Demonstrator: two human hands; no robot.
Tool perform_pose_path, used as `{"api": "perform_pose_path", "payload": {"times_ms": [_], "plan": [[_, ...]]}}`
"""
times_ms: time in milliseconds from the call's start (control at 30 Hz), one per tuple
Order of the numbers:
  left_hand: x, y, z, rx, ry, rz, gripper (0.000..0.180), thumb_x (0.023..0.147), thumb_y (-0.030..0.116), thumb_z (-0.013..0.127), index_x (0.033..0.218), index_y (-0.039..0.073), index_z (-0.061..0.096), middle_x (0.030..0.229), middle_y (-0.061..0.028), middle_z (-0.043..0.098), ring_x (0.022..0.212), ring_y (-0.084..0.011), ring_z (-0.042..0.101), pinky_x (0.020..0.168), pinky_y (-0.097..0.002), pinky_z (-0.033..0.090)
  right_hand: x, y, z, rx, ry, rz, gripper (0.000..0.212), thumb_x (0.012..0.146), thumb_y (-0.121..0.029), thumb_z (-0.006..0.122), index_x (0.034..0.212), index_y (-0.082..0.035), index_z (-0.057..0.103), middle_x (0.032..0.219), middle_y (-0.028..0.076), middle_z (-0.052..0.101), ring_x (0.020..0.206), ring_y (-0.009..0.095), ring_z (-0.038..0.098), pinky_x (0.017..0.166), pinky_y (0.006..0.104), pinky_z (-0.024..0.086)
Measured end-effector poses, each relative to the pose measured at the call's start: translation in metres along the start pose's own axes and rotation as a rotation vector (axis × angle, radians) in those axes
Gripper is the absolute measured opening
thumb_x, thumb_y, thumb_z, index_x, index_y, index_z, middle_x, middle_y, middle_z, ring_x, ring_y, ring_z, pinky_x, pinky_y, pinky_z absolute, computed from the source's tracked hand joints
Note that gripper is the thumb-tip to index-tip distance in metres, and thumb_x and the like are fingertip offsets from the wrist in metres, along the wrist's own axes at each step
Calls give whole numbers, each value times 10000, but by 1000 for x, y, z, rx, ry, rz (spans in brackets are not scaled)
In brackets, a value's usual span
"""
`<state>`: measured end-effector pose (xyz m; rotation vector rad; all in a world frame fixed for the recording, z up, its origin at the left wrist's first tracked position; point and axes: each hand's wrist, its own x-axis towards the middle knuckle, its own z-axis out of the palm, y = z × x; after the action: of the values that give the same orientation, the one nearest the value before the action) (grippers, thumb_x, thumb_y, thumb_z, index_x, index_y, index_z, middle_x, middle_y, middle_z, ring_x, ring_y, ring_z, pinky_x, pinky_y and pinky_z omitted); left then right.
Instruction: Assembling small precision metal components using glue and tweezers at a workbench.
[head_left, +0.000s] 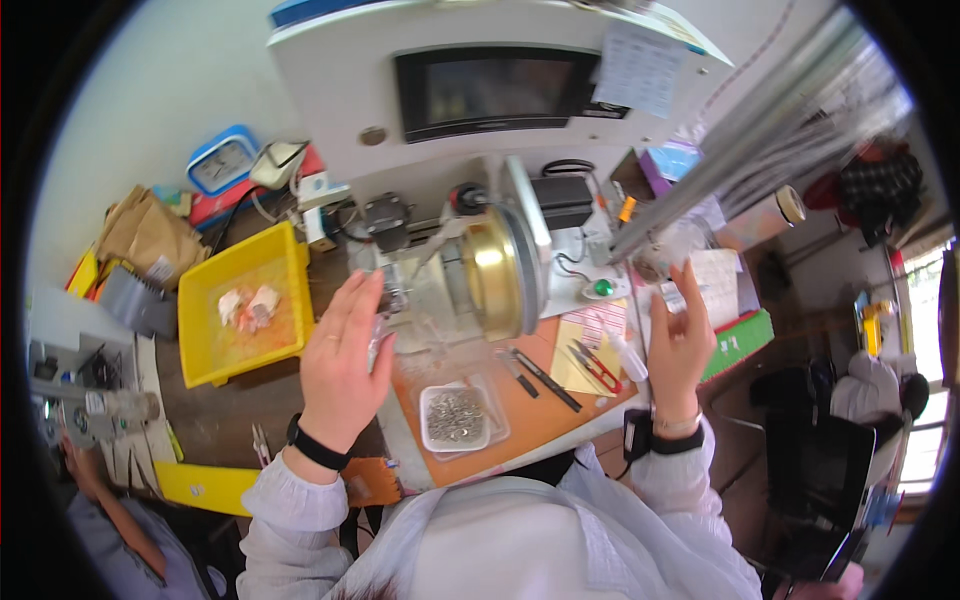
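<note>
My left hand [345, 360] is beside the machine's left end, fingers stretched out and thumb apart. Behind its thumb shows a small shiny clear thing [378, 342]; whether the hand touches it I cannot tell. The machine has a large brass-coloured wheel [493, 272] with a dark rim, between my hands. My right hand [683, 335] is raised at the right, with forefinger and thumb apart and the other fingers bent. Just beyond its fingertips lies clear plastic [678, 243]. Below the wheel, a white tub [455, 418] holds many small metal pieces.
Red-handled thread snips [597, 367] and a black pen [546, 380] lie on the orange-brown board [420, 385]. A yellow tray [195, 330] with pale pieces stands left. The machine's screen [495, 88] rises ahead. A slanting metal post [735, 140] crosses at right. Another person's arm [120, 520] shows lower left.
</note>
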<state>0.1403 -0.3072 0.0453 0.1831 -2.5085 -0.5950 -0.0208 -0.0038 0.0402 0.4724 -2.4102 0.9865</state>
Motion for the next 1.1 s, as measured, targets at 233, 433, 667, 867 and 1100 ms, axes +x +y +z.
{"api": "perform_pose_path", "payload": {"times_ms": [233,433,667,867,1100], "plan": [[-3,-7,-2,35,-4,96,563,777,-8,690,1324,23,562,1307,-185,588,1241,-361,555,1003,-401,478,-68,-102,21,628,-702,-129,486,819,2,716,1292,-16,606,1030,77,704,545,96,520,540,238,440],[5,-10,-27,-291,-63,-76,636,812,22,710,1408,31,489,1332,-159,591,1279,-287,548,1029,-382,455,-80,-161,88,1235,-872,671,714,940,-62,643,1541,-65,256,1068,44,633,730,43,568,592,188,440],[29,-50,-69,-542,-228,-301,385,917,15,620,1299,-4,580,1289,-120,626,1211,-196,589,1034,-329,453,-60,-170,131,1450,-563,952,425,947,-173,680,1325,-25,551,926,-31,590,680,2,488,525,170,334],[62,-56,-57,-731,-293,-295,323,928,20,615,1248,-19,608,1233,-120,656,1139,-175,622,994,-309,480,-78,-162,131,1414,-427,1106,137,978,-197,641,1060,-88,653,637,-115,394,515,-6,274,460,187,213],[91,-40,-39,-542,-518,-36,320,891,20,644,1209,-20,643,1142,-112,694,1041,-174,656,928,-316,510,-69,-164,127,1539,-438,1089,396,969,-224,649,1307,-67,517,742,-65,428,572,8,325,501,192,276]]}}
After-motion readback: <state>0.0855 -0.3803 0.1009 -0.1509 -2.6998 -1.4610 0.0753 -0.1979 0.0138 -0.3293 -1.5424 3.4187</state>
